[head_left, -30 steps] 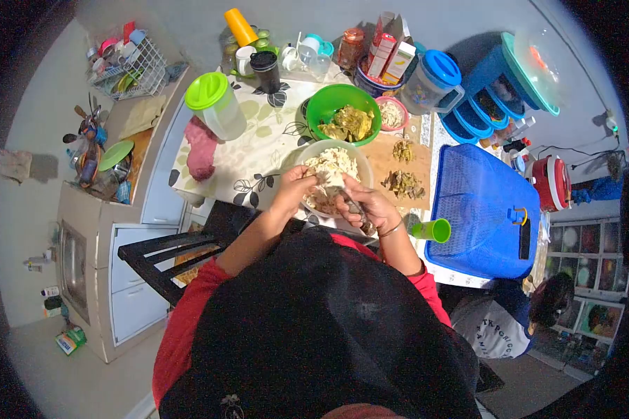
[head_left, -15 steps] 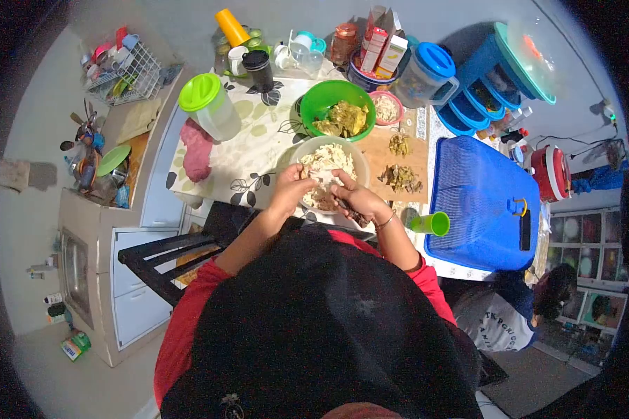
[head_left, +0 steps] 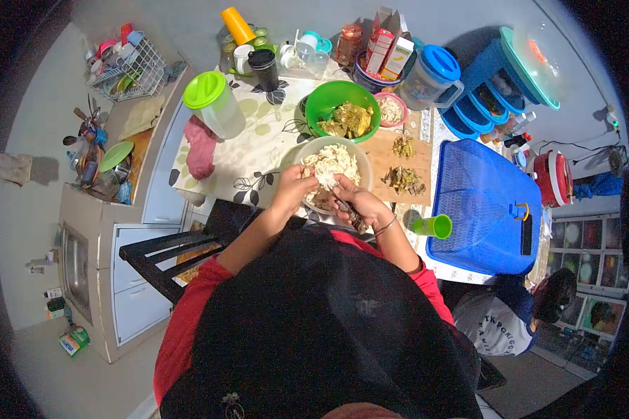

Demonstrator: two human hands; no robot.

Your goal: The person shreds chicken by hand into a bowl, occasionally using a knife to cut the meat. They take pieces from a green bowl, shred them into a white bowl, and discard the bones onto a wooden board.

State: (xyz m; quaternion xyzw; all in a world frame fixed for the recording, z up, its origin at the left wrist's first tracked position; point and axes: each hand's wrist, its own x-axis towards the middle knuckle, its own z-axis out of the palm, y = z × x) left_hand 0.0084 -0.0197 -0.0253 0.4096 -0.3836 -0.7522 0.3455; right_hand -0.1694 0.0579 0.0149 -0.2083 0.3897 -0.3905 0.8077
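Note:
A whitish bowl (head_left: 367, 161) at the table's near edge holds pale shredded meat (head_left: 334, 162). Over its near side, my left hand (head_left: 293, 193) is closed, thumb and fingers pinching a bit of the pale meat. Close by on the right, my right hand (head_left: 367, 207) is also closed; its fingertips are at the meat, and a dark brown, handle-like thing (head_left: 356, 221) sticks out below its palm. Just beyond stands a green bowl (head_left: 317, 98) with yellowish cooked meat pieces (head_left: 351, 120). Two small heaps of scraps (head_left: 405, 179) lie on a brown board (head_left: 379, 149) to the right.
A blue mesh food cover (head_left: 482, 209) and a green cup (head_left: 437, 226) stand right. A lidded pitcher (head_left: 220, 112) and pink cloth (head_left: 199, 148) are left. Behind are a black tumbler (head_left: 263, 70) and pink bowl (head_left: 391, 110). A black chair (head_left: 175, 241) stands nearby; another person (head_left: 500, 325) is right.
The view has shifted slightly. My hands stay over the near side of the whitish bowl, and the dark thing below my right palm shows more plainly.

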